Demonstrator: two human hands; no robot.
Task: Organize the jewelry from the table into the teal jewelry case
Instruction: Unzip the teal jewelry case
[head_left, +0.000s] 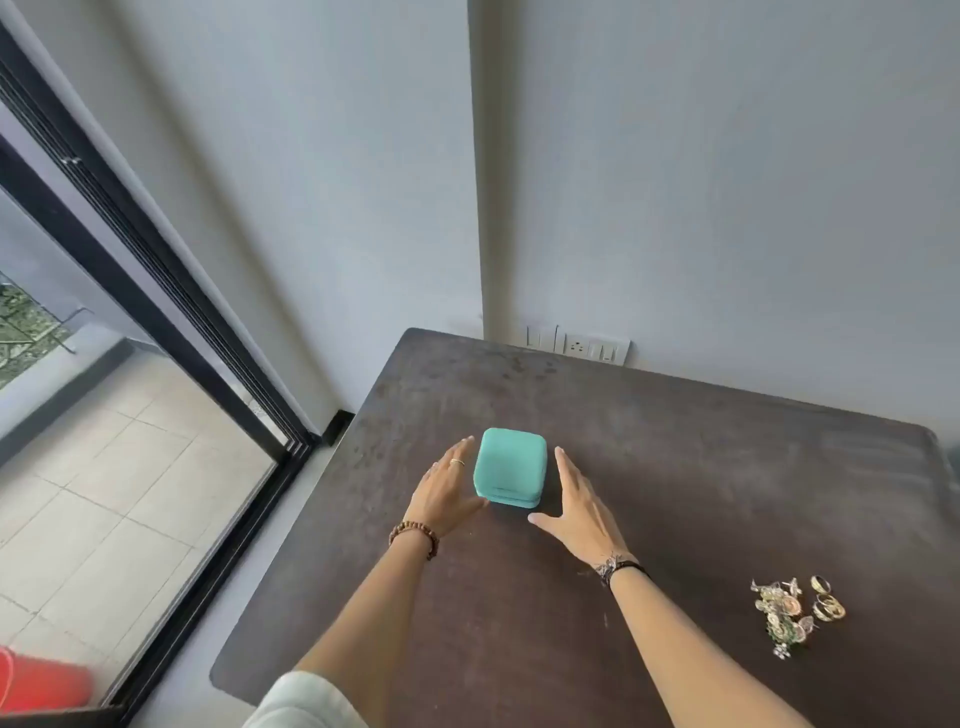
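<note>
I have both hands flanking the case (510, 466), which sits shut on the counter (675, 467) toward its left side, lid down and seam facing me. My left hand (448, 488) lies just beside its left wall, fingers (457, 457) straight and loosely spread, thumb near the front corner; I cannot tell if it touches yet. My right hand (579, 506) mirrors it on the other side, fingers straight, thumb reaching toward the front right corner, a small gap showing. Neither hand holds anything. I judge this bracketing is meant to steady the case from both sides so the lid can be lifted without the box sliding.

The jewelry (795, 610) waits well apart, near the counter's right front, heaped together, probably so it can be picked from one spot. Counting: one case; two or three gold rings (827, 603) on the right of the heap; the tangle (779, 616) of ornate pieces beside them is too small and knotted for me to number. Nothing has gone into the case yet.
</note>
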